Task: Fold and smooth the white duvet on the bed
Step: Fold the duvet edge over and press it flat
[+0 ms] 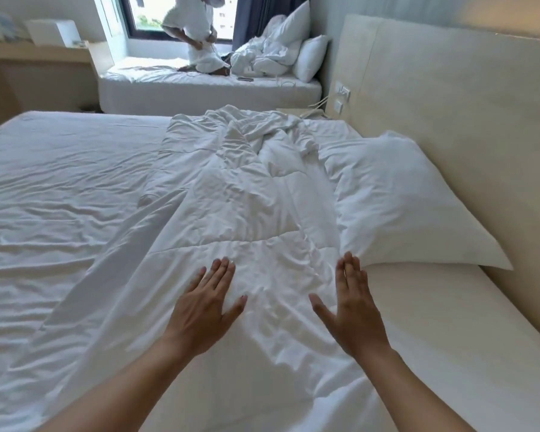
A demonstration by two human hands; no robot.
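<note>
Your duvet lies in a long folded strip down the bed, just beside the pillow, so the folding looks largely done. Smoothing is what's left: the far end is bunched and creases run throughout. Your left hand presses flat with fingers straight; your right hand is flat-fingered too, near the strip's pillow-side edge.

Two beds: the near bed bearing one white duvet and one pillow, and the far bed by the window with two pillows and one bundled duvet. Two hands, left hand and right hand, fingers straight; one other person on the far bed.
</note>
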